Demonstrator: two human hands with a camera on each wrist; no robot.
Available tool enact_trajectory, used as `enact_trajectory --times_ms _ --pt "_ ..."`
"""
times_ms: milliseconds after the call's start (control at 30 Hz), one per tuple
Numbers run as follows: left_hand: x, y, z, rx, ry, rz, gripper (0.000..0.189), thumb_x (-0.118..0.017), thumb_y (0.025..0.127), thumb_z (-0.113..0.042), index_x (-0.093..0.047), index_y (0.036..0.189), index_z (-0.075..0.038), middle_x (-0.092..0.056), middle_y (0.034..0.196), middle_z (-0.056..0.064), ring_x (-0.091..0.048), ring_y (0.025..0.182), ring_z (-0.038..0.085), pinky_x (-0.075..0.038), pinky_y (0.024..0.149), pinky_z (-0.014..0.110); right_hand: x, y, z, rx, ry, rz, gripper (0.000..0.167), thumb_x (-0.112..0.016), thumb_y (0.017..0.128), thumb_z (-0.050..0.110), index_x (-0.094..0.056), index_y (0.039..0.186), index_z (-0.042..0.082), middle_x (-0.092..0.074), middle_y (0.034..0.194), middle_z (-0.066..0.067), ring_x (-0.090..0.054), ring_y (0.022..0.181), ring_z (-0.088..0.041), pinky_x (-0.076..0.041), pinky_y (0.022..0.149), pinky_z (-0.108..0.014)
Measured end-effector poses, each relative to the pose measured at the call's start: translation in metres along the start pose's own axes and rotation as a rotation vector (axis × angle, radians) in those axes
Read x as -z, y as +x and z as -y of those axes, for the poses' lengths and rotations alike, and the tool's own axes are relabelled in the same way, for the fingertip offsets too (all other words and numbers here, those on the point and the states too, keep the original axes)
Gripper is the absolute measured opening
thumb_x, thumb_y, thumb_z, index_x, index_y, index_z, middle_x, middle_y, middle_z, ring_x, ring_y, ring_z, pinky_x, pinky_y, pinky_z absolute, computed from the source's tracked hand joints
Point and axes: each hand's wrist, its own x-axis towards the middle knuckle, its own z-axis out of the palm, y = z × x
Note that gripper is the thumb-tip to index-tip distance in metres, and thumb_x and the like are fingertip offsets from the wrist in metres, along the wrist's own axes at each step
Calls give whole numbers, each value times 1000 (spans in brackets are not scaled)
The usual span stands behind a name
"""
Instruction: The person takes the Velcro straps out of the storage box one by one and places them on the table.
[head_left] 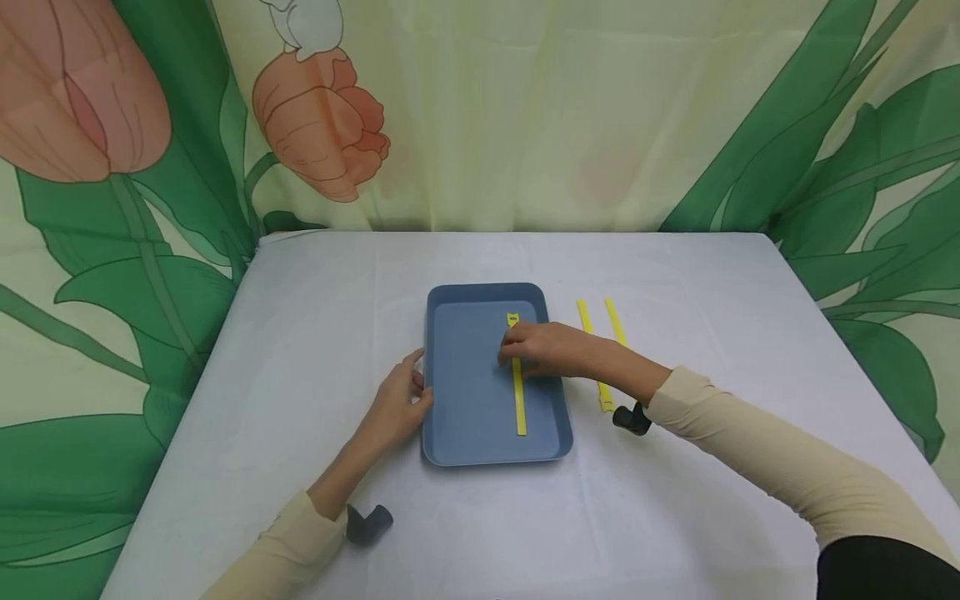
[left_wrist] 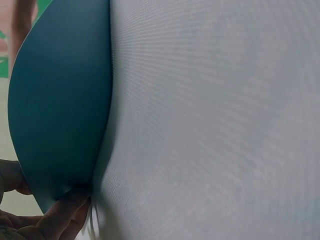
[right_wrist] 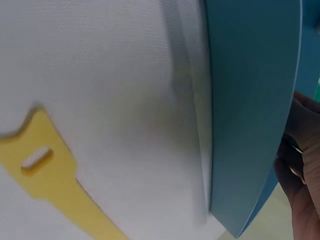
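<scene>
A blue-grey rectangular tray (head_left: 468, 417) lies on the table. My left hand (head_left: 393, 404) grips its left edge, and in the left wrist view fingers (left_wrist: 62, 217) press the outer wall while another finger shows beyond the rim. One yellow hook-and-loop cable tie (head_left: 519, 408) lies lengthwise in the tray, its slotted head at the far end. Over the tie's upper part hovers my right hand (head_left: 551, 348), loosely bent, with fingertips left of the strip and the thumb right of it. Two more yellow cable ties (head_left: 606, 398) lie on the table right of the tray, partly hidden under the right forearm.
A white cloth covers the table (head_left: 322, 292). Black wrist cameras (head_left: 369, 525) hang at both wrists. Behind the table hangs a curtain (head_left: 525, 108) printed with flowers and leaves. The tray's raised wall (right_wrist: 250, 110) stands beside the right hand.
</scene>
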Motion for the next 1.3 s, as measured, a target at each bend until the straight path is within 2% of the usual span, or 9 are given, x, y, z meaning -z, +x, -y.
enact_trajectory --times_ms 400,700,900,1100,1300 --pt "1 -1 -1 11 10 -12 62 -56 82 -1 -33 138 10 -53 91 12 -55 87 26 -46 80 40 -4 11 0 49 -53 -21 29 -77 77 13 -66 104 12 -59 108 -5 -54 99 -19 -49 75 -28" --pt "2 -1 0 17 15 -12 61 -56 82 -1 -33 138 10 -53 91 12 -55 86 26 -46 79 40 -4 18 -2 29 -26 -7 25 -75 80 14 -67 104 12 -60 108 -6 -55 100 -20 -50 78 -30" --pt "0 0 2 10 15 -6 62 -56 82 -2 -33 138 10 -53 92 12 -55 86 26 -46 80 40 -4 21 -4 46 17 -3 23 -73 81 13 -67 103 11 -59 108 -6 -54 99 -20 -50 74 -29" --pt "0 0 2 4 7 -6 62 -56 82 -2 -34 138 9 -53 91 11 -56 87 26 -46 79 39 -7 27 -9 61 49 -12 22 -73 81 14 -68 102 12 -59 106 -5 -54 98 -19 -49 77 -28" --pt "-1 0 1 25 10 -3 62 -56 81 -3 -34 139 8 -52 91 10 -55 86 24 -46 79 39 -8 32 -14 84 62 -31 22 -74 81 14 -69 102 12 -60 105 -5 -54 95 -19 -48 78 -29"
